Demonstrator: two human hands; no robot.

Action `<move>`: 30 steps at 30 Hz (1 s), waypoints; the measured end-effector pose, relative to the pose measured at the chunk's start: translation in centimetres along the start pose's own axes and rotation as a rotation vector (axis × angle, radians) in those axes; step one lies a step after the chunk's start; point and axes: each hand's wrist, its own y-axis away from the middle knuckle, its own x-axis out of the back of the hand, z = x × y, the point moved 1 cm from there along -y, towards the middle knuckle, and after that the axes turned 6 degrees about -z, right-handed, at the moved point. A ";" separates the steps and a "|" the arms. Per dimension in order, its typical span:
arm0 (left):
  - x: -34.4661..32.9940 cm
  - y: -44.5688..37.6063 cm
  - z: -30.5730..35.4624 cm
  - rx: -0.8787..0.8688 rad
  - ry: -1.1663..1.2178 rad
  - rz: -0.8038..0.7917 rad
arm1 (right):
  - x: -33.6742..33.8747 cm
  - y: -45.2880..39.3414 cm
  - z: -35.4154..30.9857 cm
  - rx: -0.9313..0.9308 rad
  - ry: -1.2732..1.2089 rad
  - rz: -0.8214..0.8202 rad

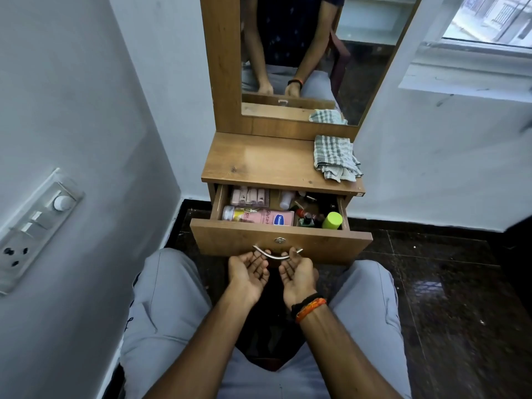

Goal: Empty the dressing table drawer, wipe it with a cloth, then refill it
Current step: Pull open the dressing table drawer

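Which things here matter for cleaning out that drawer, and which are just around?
Part of the job: drawer, its handle, checked cloth, pink box, green-capped bottle, both hands, left and right.

Just around: mirror, wall switchboard, window.

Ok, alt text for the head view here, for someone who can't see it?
Both hands, left hand and right hand, palms up, fingers hooked under the metal handle of an open wooden drawer full of cosmetics. A checked cloth lies on the tabletop below a mirror.
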 end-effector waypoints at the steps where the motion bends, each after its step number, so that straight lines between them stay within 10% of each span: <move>1: 0.4 0.3 -0.3 0.006 -0.001 0.005 | 0.4 0.5 0.3 0.000 -0.003 0.007; 30: 4.1 7.2 -3.5 0.045 -0.045 0.150 | 5.4 8.4 2.0 -0.067 0.134 0.006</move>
